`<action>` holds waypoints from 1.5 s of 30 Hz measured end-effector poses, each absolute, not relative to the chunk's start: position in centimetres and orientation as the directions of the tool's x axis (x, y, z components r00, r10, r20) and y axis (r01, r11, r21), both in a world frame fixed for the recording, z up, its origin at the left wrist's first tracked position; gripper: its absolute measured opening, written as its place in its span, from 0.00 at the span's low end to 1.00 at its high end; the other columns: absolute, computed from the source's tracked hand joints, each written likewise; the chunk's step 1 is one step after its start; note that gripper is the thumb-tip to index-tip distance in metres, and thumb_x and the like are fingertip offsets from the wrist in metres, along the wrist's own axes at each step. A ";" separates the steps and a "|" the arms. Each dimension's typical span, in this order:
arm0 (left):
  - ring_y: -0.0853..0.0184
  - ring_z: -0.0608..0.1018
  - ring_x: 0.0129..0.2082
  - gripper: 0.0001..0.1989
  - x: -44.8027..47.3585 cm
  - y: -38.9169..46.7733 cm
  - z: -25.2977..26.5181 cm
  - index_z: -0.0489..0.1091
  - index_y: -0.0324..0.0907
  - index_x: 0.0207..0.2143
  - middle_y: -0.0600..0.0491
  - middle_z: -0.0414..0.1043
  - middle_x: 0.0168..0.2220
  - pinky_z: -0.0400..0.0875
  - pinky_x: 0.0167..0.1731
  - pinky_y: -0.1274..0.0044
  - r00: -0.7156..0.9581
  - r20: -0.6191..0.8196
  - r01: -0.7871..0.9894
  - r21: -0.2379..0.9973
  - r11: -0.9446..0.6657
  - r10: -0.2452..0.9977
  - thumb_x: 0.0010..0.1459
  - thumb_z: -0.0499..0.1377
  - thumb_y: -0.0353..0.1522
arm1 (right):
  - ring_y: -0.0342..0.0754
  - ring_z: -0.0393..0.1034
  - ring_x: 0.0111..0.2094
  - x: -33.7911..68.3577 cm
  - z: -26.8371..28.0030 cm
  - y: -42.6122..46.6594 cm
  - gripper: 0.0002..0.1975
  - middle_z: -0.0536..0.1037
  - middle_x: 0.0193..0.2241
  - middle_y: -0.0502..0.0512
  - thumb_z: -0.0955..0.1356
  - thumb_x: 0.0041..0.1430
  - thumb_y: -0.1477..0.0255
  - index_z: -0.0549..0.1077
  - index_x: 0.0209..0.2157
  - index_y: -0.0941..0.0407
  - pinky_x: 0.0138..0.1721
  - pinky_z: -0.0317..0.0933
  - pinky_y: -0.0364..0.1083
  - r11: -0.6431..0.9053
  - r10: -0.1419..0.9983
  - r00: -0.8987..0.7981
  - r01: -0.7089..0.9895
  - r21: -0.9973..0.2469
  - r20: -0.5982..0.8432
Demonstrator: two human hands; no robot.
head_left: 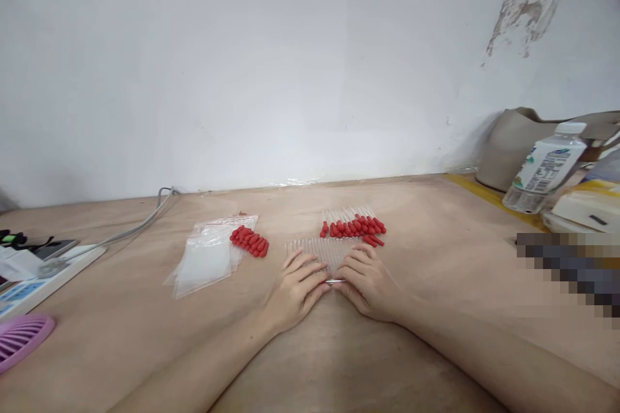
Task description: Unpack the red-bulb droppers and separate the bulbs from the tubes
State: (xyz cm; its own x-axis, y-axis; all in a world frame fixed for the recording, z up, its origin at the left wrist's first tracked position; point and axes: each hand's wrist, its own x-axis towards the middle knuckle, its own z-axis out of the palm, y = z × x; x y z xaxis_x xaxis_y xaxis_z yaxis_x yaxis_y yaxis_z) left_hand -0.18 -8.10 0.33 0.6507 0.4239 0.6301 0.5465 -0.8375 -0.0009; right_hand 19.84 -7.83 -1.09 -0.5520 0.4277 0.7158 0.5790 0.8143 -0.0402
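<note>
A row of slim clear tubes (334, 258) lies side by side on the table, partly covered by both hands. My left hand (296, 289) curves over the row's left part, its thumb against the near edge. Over the right part, my right hand (371, 284) rests the same way, its thumb facing the other. A thin shiny tube (333, 281) runs crosswise between the thumbs. Just behind, clear droppers with red rubber bulbs (356, 226) lie in a loose row. Left of my hands, a cluster of loose red bulbs (249, 241) sits beside clear zip bags (208, 258).
At the left are a white power strip (53, 281) with a grey cable (140, 226), and a pink fan (24, 341). A labelled plastic bottle (547, 168) and a beige bag (508, 145) stand at the right. The wall (310, 77) bounds the table's back.
</note>
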 end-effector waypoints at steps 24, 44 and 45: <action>0.66 0.72 0.45 0.08 -0.3 -8.6 0.4 0.68 0.41 0.37 0.53 0.75 0.36 0.49 0.56 0.63 0.725 0.570 0.484 -0.023 -0.875 0.386 0.57 0.51 0.28 | 0.42 0.68 0.30 19.9 -1.0 -8.4 0.06 0.75 0.23 0.48 0.62 0.57 0.76 0.68 0.27 0.58 0.42 0.54 0.48 0.872 0.265 -0.599 0.483 0.077 0.755; 0.66 0.72 0.45 0.06 -2.4 -8.1 -0.2 0.67 0.41 0.36 0.53 0.74 0.37 0.57 0.51 0.67 0.657 0.628 0.524 0.019 -0.852 0.418 0.58 0.52 0.27 | 0.44 0.65 0.33 22.9 -1.0 -7.8 0.05 0.75 0.27 0.51 0.64 0.56 0.74 0.72 0.33 0.56 0.41 0.54 0.47 0.811 0.323 -0.560 0.579 0.082 0.763; 0.65 0.71 0.45 0.06 -2.7 -8.0 -0.3 0.66 0.41 0.37 0.53 0.74 0.37 0.58 0.50 0.67 0.646 0.631 0.534 0.028 -0.845 0.429 0.58 0.52 0.27 | 0.44 0.64 0.31 23.2 -1.0 -7.5 0.05 0.74 0.24 0.51 0.64 0.56 0.73 0.72 0.32 0.56 0.39 0.54 0.47 0.773 0.365 -0.527 0.631 0.066 0.768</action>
